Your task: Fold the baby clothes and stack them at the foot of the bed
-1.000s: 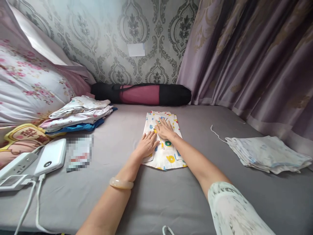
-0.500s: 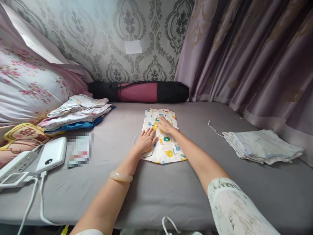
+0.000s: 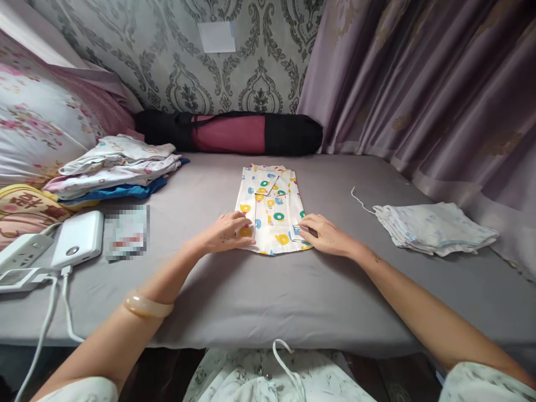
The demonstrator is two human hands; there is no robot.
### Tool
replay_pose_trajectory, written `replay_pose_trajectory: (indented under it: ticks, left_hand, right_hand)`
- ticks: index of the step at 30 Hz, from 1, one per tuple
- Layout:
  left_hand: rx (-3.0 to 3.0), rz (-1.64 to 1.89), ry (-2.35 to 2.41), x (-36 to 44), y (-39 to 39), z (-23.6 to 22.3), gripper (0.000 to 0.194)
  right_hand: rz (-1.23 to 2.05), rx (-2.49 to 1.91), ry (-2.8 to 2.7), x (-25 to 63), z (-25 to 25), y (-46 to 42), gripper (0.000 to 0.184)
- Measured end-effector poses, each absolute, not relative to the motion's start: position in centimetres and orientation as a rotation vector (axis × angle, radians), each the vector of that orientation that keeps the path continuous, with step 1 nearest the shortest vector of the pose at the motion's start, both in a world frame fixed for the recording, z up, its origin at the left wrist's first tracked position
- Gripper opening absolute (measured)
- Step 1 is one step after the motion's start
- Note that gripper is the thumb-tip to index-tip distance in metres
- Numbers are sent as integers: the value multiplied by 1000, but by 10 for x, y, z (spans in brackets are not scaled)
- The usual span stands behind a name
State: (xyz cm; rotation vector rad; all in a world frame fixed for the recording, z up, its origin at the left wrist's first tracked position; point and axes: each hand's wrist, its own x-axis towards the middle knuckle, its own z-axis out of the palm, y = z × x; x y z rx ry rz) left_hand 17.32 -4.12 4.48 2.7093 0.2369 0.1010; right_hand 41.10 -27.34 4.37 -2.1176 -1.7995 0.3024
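A small white shirt (image 3: 273, 207) printed with yellow, green and blue figures lies flat on the grey bed sheet (image 3: 251, 301). Its sleeves are folded inward over the body, and the collar points away from me. At the lower left edge of the shirt, my left hand (image 3: 229, 231) is closed on the fabric, thumb toward me. My right hand (image 3: 329, 234) pinches the opposite lower edge beside a folded cuff. Some fingertips of both hands are hidden. The curved bottom hem rests on the sheet between them.
Folded clothes (image 3: 121, 167) are stacked at left, near a white power bank (image 3: 79, 237) and power strip (image 3: 25, 251) with cables. At right lies a pale folded cloth (image 3: 435, 226) with a string. A black and maroon roll bag (image 3: 228, 134) lies along the wall.
Both hands have moved from lying flat on the middle of the shirt, outward and toward me, to its lower side edges. The view has tilted down. The shirt still lies flat.
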Motion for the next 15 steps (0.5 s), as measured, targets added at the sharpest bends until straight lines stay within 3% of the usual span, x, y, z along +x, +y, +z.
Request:
replay_pose_trajectory:
  ticks: [5,10,15]
  left_hand:
    - [2646,59,132,153,-44,52,53]
    - [2580,55,11,151,-40,47,38]
    - [2520,95,26,150,-45,51,25]
  right_hand:
    - [333,-2052,-1958,404,49,-292,45]
    - [322,-1981,-2046,402,54,-295,34]
    - [256,-1965,-2101,400,50,-296,36]
